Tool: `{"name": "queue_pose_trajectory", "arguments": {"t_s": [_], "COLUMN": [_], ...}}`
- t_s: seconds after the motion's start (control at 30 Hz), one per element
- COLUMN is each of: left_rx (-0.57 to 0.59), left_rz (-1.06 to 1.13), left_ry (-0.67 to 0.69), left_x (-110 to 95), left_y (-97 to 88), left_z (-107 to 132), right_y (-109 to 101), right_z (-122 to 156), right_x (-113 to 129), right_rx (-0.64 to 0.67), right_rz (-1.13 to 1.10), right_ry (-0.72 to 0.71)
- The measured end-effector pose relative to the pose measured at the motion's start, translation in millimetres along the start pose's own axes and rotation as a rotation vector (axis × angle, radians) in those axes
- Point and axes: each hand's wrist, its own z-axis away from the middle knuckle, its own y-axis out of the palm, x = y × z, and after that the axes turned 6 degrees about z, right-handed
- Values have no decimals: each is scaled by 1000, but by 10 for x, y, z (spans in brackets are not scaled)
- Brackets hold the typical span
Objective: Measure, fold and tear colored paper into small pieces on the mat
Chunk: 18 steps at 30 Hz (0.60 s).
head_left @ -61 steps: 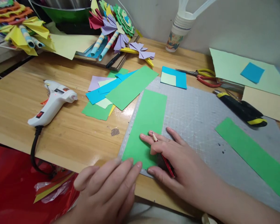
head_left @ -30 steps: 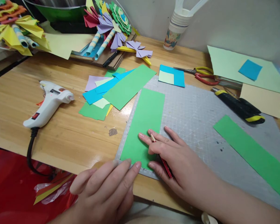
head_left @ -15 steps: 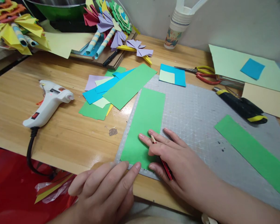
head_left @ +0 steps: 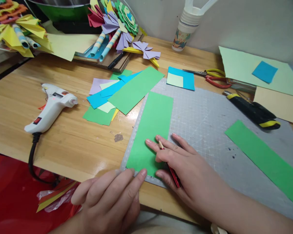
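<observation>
A green paper strip [head_left: 152, 120] lies lengthwise on the left side of the grey cutting mat [head_left: 197, 110]. My right hand [head_left: 185, 165] rests on the lower part of this strip, fingers spread, with a red and black pencil [head_left: 173, 175] tucked between thumb and fingers, its bare wooden tip pointing up and away. Against the strip's near edge, my left hand [head_left: 112, 198] touches the paper with its fingertips; the fingers are stretched out side by side, and the thumb is mostly hidden. Another green strip [head_left: 263, 159] lies slanted on the mat to the right.
To the left lies a white glue gun [head_left: 51, 107]. Coloured paper pieces [head_left: 134, 92] overlap beside the mat. Scissors [head_left: 210, 73] and a black and yellow utility knife [head_left: 252, 110] lie at the right. Paper cups [head_left: 185, 29] stand by the wall; paper flowers [head_left: 112, 26] sit at the back left.
</observation>
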Motion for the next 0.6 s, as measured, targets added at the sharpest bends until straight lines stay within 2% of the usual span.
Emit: {"name": "queue_pose_trajectory", "arguments": {"t_s": [0.27, 0.33, 0.47, 0.6], "left_rx": [17, 6, -94, -28], "left_rz": [-7, -24, 7, -16], "left_ry": [-9, -62, -239, -180], "left_x": [-10, -33, -88, -83], "left_y": [5, 10, 39, 30], "left_z": [17, 23, 45, 25], "right_y": [6, 17, 40, 42], "right_z": [-4, -7, -1, 14], "right_x": [2, -2, -11, -11], "right_rx": [3, 3, -5, -21], "right_rz": [3, 3, 5, 15], "right_ry": [-7, -6, -7, -9]}}
